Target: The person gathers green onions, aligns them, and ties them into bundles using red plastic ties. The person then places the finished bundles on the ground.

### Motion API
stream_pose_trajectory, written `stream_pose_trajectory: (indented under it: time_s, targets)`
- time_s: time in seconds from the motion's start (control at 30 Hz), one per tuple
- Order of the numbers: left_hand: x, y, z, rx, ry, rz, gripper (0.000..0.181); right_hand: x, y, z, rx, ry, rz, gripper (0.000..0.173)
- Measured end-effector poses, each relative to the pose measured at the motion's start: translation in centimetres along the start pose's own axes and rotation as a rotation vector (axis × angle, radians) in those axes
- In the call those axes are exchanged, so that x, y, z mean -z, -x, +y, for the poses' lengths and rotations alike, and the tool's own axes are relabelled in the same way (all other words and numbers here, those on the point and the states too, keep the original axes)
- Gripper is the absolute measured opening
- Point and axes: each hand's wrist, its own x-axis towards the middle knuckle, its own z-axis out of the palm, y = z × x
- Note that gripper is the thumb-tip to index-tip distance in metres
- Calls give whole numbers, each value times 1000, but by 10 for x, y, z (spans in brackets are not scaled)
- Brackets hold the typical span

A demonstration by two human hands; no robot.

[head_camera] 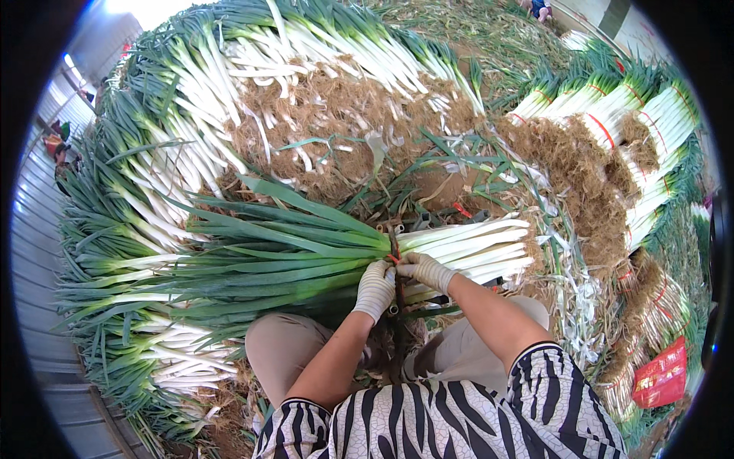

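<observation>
A big bundle of long green onions lies crosswise before me, white stems and roots to the right, green leaves to the left. A thin red tie runs at the point where white turns green. My left hand, in a white striped knit glove, pinches at this tie from the near left side. My right hand, gloved alike, has its fingertips on the tie just right of the left hand. A dark upright strip crosses the bundle there, beside the tie.
Loose green onions form a wide arc at left and back, roots inward. Red-tied bundles are stacked at right. Metal tube ends show under the bundle. A red printed sheet lies at lower right. Another person is at far left.
</observation>
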Motion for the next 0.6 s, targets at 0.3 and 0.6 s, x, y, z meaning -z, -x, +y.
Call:
stream_pose_trajectory:
  time_s: [0.3,0.6]
  targets:
    - [7,-19,8,-79,-158,-165,26,-4,-2,3,260,724,22,26]
    - [-2,-23,4,-82,-387,-380,30,9,-8,17,338,595,-133,28]
